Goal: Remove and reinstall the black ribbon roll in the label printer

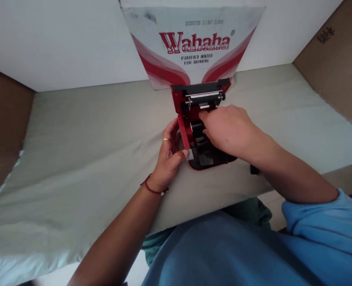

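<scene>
Blue shirt [229, 254], red device [184, 134] against left hand [170, 155] — right hand [227, 129] apparently inside

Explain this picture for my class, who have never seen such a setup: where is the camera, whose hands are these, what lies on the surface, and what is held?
There is no robot here. The one picture comes from a camera worn on a person's head, looking forward and down at their own bare hands.

The left hand grips the left side of a red and black device, whose lid stands open. The right hand reaches into it from the other side; its fingertips are partly hidden, so what they touch is unclear.

The device rests on a pale cloth. Behind it stands a Wahaha water carton, and a brown cardboard box is at the far right.
</scene>
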Tool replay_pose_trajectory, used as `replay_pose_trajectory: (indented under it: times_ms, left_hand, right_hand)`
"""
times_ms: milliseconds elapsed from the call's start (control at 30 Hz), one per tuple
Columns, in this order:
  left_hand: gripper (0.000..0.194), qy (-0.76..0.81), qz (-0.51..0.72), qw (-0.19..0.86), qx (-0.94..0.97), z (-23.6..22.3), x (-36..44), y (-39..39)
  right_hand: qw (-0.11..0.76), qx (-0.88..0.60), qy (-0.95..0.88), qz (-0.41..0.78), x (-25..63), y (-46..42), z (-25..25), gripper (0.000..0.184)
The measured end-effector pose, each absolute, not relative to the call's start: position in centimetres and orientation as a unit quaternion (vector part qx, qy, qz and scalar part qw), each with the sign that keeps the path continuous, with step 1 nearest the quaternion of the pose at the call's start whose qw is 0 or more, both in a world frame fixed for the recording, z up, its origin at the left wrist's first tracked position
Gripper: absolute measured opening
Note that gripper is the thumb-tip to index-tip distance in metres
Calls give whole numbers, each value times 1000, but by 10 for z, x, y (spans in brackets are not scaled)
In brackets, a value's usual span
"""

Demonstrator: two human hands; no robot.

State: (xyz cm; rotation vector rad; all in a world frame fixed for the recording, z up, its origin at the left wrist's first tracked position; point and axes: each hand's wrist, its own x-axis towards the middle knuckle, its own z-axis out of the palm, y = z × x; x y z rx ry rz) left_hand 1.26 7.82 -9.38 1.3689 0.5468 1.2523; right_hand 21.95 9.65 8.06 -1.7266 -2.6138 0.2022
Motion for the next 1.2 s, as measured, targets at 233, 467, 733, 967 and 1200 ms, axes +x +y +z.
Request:
replay_pose_trajectory:
  times_ms: [233, 467, 733, 967, 1200]
  left_hand:
    - [98, 240, 528, 556, 595, -94, 14, 77]
    - [96, 229, 531, 549, 603, -94, 14, 78]
    - [94, 229, 544, 550, 591, -90, 16, 76]
    - [92, 254, 530, 527, 614, -89, 12, 72]
    - [72, 351, 582, 238, 694, -65, 7, 47]
  right_hand:
    - [-53, -585, -809, 28, 200, 112, 70, 31]
    - [-74, -591, -803, 27, 197, 114, 72, 35]
    - [155, -452, -870, 119, 262, 58, 76, 24]
    - [279, -380, -880, 51, 291, -10, 23, 49]
    - [344, -360, -864, 74, 294, -4, 1, 55]
